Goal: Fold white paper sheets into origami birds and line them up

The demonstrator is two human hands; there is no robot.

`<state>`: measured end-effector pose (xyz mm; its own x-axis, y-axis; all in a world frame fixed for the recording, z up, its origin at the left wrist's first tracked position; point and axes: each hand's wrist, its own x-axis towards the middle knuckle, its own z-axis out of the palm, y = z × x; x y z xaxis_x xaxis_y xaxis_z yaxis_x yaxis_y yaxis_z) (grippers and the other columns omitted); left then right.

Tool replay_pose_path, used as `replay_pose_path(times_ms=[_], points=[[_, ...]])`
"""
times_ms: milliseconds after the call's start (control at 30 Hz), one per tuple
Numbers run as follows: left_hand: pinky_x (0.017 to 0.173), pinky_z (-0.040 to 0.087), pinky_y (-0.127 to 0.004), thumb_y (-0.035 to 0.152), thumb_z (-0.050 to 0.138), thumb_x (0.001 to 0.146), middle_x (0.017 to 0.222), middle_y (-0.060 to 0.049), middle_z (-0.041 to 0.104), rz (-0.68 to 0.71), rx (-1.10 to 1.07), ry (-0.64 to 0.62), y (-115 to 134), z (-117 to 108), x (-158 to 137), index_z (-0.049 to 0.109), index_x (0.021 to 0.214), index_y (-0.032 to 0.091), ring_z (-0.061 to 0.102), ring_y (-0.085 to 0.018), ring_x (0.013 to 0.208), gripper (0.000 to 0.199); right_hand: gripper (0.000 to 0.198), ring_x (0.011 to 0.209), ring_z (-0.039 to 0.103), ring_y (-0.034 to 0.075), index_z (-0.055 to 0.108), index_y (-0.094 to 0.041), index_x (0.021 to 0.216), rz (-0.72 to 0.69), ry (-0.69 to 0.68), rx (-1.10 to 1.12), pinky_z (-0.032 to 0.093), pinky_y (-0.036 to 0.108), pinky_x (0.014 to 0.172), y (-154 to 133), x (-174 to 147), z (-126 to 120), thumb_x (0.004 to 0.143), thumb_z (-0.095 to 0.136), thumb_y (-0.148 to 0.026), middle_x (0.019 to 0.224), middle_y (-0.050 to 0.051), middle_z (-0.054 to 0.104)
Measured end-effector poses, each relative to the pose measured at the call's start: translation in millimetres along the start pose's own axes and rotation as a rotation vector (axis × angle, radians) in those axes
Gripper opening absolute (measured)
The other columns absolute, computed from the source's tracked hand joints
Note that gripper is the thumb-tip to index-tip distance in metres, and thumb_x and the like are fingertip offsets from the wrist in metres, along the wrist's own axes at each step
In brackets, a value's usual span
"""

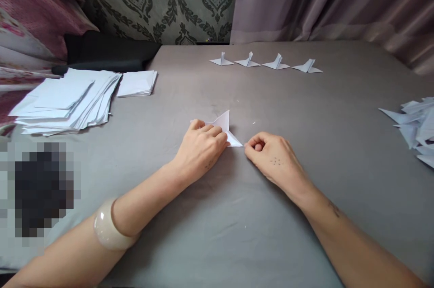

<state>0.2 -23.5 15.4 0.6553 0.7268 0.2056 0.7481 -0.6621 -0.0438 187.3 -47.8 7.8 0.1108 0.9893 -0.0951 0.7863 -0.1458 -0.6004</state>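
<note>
In the middle of the table lies a white folded paper [222,121], partly hidden under my left hand [205,145]. One pointed flap stands up at the back, and a second point reaches right along the surface. My left fingers are curled over the paper and grip it. My right hand [271,157] rests just to the right, thumb and forefinger pinched together at the tip of the right-hand point. Whether that tip is between those fingers cannot be made out.
Several small folded paper figures [278,62] stand in a row at the back. At the left lie a large stack of paper sheets [68,98] and a smaller stack of paper [136,83]. A heap of folded paper pieces [423,120] lies at the right edge of the grey-covered table [190,243].
</note>
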Motion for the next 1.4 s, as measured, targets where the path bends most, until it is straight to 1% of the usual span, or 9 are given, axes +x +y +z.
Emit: replay_pose_path(times_ms=[67,200,300,367,533,700,833,933,1400], points=[[0.075,0.035,-0.035,0.026,0.04,0.097,0.068,-0.002,0.062,0.01,0.002,0.017,-0.4,0.4,-0.3,0.06,0.073,0.016,0.057,-0.016,0.066,0.032,0.012,0.054,0.052,0.014,0.064,-0.023,0.069,-0.057,0.049,0.027,0.036,0.026,0.05,6.0,-0.6,-2.5,0.076,0.057,-0.029,0.06,-0.001,0.06],[0.076,0.035,-0.035,0.027,0.041,0.097,0.07,-0.002,0.063,0.024,0.01,0.038,-1.1,2.1,-0.2,0.059,0.073,0.016,0.058,-0.016,0.067,0.032,0.013,0.067,0.058,0.014,0.066,-0.022,0.089,-0.306,0.202,0.129,0.045,0.026,0.062,7.6,-7.8,-1.2,0.083,0.055,-0.024,0.081,0.002,0.065],[0.075,0.035,-0.035,0.028,0.041,0.097,0.069,-0.002,0.063,0.023,0.016,0.05,-1.5,3.9,-0.1,0.059,0.073,0.016,0.058,-0.016,0.066,0.033,0.021,0.081,0.06,0.015,0.065,-0.022,0.098,-0.477,0.166,0.138,0.047,0.028,0.075,3.1,-14.0,3.3,0.089,0.047,-0.017,0.091,0.003,0.067],[0.075,0.035,-0.035,0.028,0.04,0.097,0.069,-0.002,0.063,0.023,0.016,0.066,-1.8,4.8,-0.4,0.059,0.073,0.016,0.057,-0.015,0.065,0.033,0.026,0.086,0.06,0.017,0.065,-0.023,0.1,-0.519,0.131,0.082,0.047,0.029,0.078,2.4,-16.0,6.0,0.089,0.043,-0.013,0.093,0.004,0.066],[0.076,0.035,-0.035,0.027,0.039,0.098,0.067,-0.001,0.062,0.029,0.006,0.085,-1.8,4.8,-2.8,0.059,0.073,0.016,0.056,-0.014,0.062,0.034,0.025,0.085,0.057,0.018,0.066,-0.021,0.101,-0.48,0.103,-0.055,0.046,0.028,0.071,6.4,-15.6,9.3,0.089,0.045,-0.014,0.09,0.006,0.062],[0.077,0.035,-0.036,0.027,0.038,0.097,0.069,-0.002,0.063,0.033,-0.015,0.075,-1.2,3.4,-4.2,0.06,0.075,0.016,0.058,-0.015,0.064,0.034,0.024,0.087,0.056,0.017,0.064,-0.02,0.102,-0.498,0.057,-0.131,0.044,0.027,0.072,3.7,-16.2,10.3,0.089,0.045,-0.014,0.092,0.005,0.06],[0.078,0.035,-0.036,0.026,0.039,0.096,0.07,-0.002,0.063,0.034,-0.033,0.075,-0.3,2.2,-4.2,0.061,0.076,0.017,0.058,-0.015,0.065,0.031,0.014,0.084,0.057,0.016,0.063,-0.02,0.089,-0.462,0.088,-0.146,0.042,0.026,0.068,1.1,-15.8,12.3,0.09,0.049,-0.023,0.089,0.004,0.061],[0.079,0.035,-0.036,0.025,0.04,0.095,0.069,-0.002,0.063,0.037,-0.03,0.078,0.7,0.9,-4.1,0.061,0.075,0.017,0.058,-0.015,0.065,0.03,0.016,0.078,0.056,0.015,0.061,-0.021,0.082,-0.426,0.114,-0.155,0.039,0.026,0.064,0.5,-14.3,14.8,0.091,0.05,-0.027,0.085,0.003,0.06],[0.077,0.037,-0.033,0.024,0.045,0.093,0.071,-0.001,0.063,-0.057,-0.113,0.06,-2.2,5.6,-0.7,0.059,0.073,0.017,0.059,-0.015,0.068,0.025,0.013,0.065,0.053,0.012,0.056,-0.021,0.068,-0.251,0.125,-0.123,0.034,0.026,0.058,-9.0,-7.2,18.5,0.081,0.054,-0.023,0.077,0.0,0.059]])
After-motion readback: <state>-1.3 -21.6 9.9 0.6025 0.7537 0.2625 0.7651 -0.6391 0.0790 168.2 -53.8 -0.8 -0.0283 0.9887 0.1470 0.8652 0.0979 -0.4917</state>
